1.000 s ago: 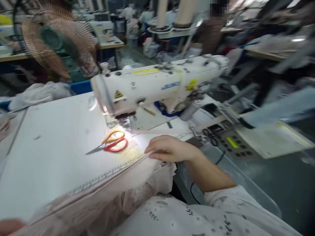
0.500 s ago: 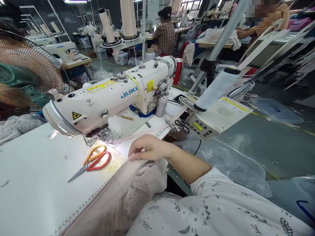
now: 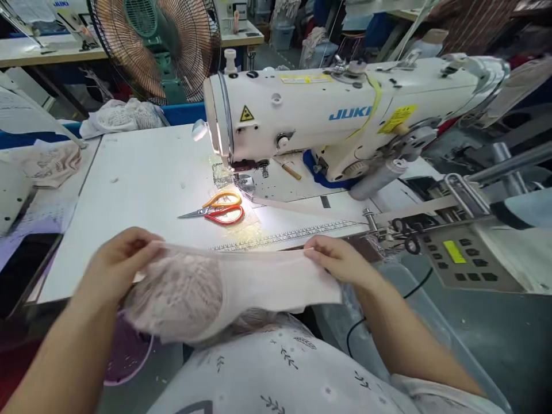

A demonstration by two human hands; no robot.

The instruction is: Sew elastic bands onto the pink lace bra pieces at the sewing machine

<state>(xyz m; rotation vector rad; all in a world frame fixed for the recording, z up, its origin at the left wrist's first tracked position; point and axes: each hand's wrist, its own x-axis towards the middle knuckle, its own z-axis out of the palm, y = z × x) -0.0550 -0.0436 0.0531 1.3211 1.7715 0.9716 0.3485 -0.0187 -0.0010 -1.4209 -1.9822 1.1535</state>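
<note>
Head view: pale lace-cupped garment (image 3: 267, 282) spans between hands along near edge of desk (image 3: 133, 190), long axis left to right. Left hand (image 3: 129, 256) pinches upper edge by lace cup; right hand (image 3: 336, 259) pinches plain end; sewing machine (image 3: 280, 121) beyond, far side.

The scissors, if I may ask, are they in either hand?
No, the scissors lie on the table while the left hand and right hand hold fabric.

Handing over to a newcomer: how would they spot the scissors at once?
Find the big white JUKI sewing machine. On the white tabletop between its needle end and the held pale fabric lie the scissors. One orange handle and one red set them apart from the plain ruler scale nearby.
</note>
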